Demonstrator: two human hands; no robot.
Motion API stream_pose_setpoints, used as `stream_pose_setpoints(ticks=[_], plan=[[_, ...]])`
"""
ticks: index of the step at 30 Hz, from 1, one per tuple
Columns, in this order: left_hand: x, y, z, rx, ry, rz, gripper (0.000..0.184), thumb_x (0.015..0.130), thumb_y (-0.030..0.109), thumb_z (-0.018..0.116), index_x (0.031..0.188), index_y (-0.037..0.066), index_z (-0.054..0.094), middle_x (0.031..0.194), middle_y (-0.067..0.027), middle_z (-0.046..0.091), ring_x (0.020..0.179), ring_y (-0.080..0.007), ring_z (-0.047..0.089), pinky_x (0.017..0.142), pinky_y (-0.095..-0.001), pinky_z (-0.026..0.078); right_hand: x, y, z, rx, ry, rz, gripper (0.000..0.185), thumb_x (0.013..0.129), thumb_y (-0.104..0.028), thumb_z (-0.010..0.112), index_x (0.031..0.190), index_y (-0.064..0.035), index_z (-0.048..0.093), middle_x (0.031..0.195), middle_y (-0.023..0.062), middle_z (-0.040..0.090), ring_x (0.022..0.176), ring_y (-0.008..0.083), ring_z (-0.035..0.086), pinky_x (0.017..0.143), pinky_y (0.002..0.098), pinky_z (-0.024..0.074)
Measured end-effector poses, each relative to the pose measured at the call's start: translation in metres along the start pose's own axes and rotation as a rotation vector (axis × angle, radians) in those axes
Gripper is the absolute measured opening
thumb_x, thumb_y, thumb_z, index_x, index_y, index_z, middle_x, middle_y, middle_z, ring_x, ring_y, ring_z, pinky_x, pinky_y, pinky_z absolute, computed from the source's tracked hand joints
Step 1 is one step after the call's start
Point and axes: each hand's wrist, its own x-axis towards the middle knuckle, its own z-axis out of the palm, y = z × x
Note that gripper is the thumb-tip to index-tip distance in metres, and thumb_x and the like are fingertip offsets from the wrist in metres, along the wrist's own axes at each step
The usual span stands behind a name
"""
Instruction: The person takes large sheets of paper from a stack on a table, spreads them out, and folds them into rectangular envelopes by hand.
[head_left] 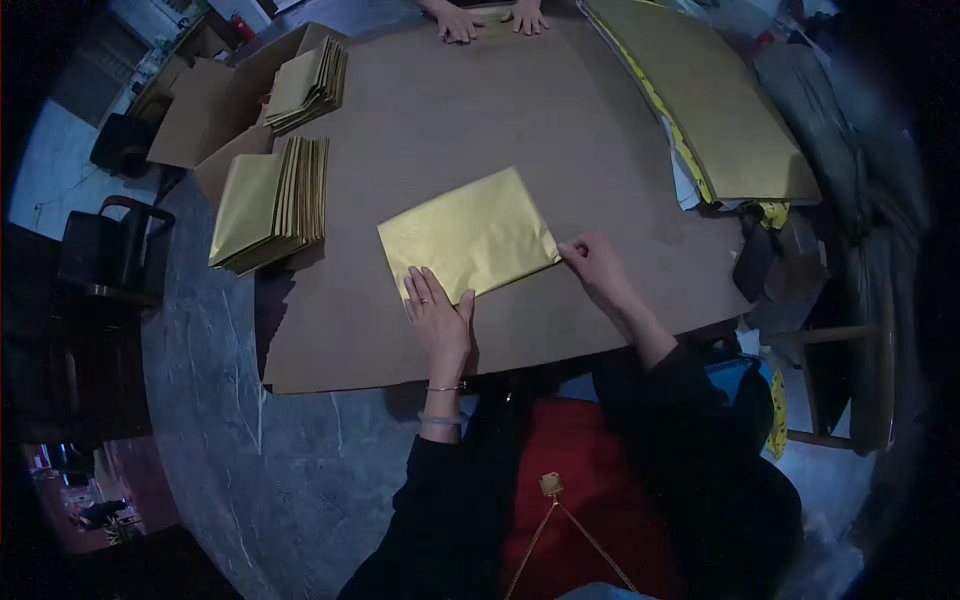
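A rectangle of gold paper (468, 232), seemingly folded, lies at a slant on the brown table covering. My left hand (436, 312) rests flat on its near left edge, fingers spread, a ring on one finger. At the sheet's right corner, my right hand (594, 266) has its thumb and fingertips pinched on the edge of the paper. What lies under my left palm is hidden.
Two stacks of folded gold paper, a near stack (270, 205) and a far stack (308, 85), stand at left beside an open cardboard box (205, 110). A large pile of flat gold sheets (715, 100) lies at right. Another person's hands (458, 25) work across the table (430, 130).
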Motion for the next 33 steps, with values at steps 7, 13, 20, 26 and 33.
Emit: stream_pose_setpoints(ticks=[7, 13, 20, 26, 33], plan=[[0.001, 0.004, -0.008, -0.011, -0.08, -0.043, 0.077, 0.086, 0.041, 0.055, 0.139, -0.004, 0.022, 0.146, -0.0232, 0.021, 0.135, -0.0374, 0.019, 0.108, -0.0486, 0.019, 0.0, -0.001, 0.008, -0.142, 0.122, -0.114, 0.034, 0.081, -0.035, 0.064, 0.083, -0.0009, 0.066, 0.072, 0.016, 0.062, 0.069, 0.0282, 0.061, 0.064, 0.039, 0.046], [-0.002, 0.002, -0.005, -0.032, -0.042, -0.029, 0.078, 0.086, 0.042, 0.055, 0.139, -0.003, 0.022, 0.146, -0.0222, 0.021, 0.135, -0.0364, 0.019, 0.108, -0.0482, 0.021, 0.006, -0.008, 0.011, -0.353, -0.04, -0.004, 0.035, 0.084, -0.039, 0.057, 0.083, -0.0048, 0.066, 0.093, 0.0167, 0.058, 0.093, 0.0322, 0.053, 0.081, 0.0427, 0.0374], [0.001, 0.008, -0.016, -0.066, -0.082, -0.05, 0.077, 0.085, 0.039, 0.056, 0.139, -0.005, 0.023, 0.145, -0.0229, 0.023, 0.135, -0.0356, 0.021, 0.109, -0.0475, 0.021, 0.008, 0.032, 0.048, -0.644, 0.324, -0.395, 0.028, 0.083, -0.035, 0.058, 0.083, -0.0079, 0.065, 0.084, 0.0125, 0.054, 0.086, 0.03, 0.05, 0.078, 0.042, 0.0372], [0.003, 0.006, -0.015, -0.037, -0.137, -0.057, 0.078, 0.085, 0.036, 0.057, 0.138, -0.008, 0.021, 0.145, -0.0261, 0.02, 0.135, -0.0378, 0.018, 0.111, -0.0434, 0.017, -0.007, 0.0, 0.034, -0.454, 0.305, -0.182, 0.022, 0.081, -0.03, 0.06, 0.092, -0.0112, 0.059, 0.095, 0.0096, 0.052, 0.095, 0.027, 0.048, 0.08, 0.0421, 0.0354], [0.007, 0.014, -0.019, 0.04, -0.21, -0.056, 0.077, 0.089, 0.041, 0.05, 0.139, -0.008, 0.018, 0.147, -0.0246, 0.015, 0.137, -0.0351, 0.015, 0.111, -0.0446, 0.016, -0.008, 0.003, 0.042, -0.338, 0.592, -0.281, 0.018, 0.084, -0.021, 0.055, 0.097, -0.009, 0.056, 0.099, 0.0091, 0.052, 0.098, 0.0257, 0.048, 0.082, 0.0401, 0.036]])
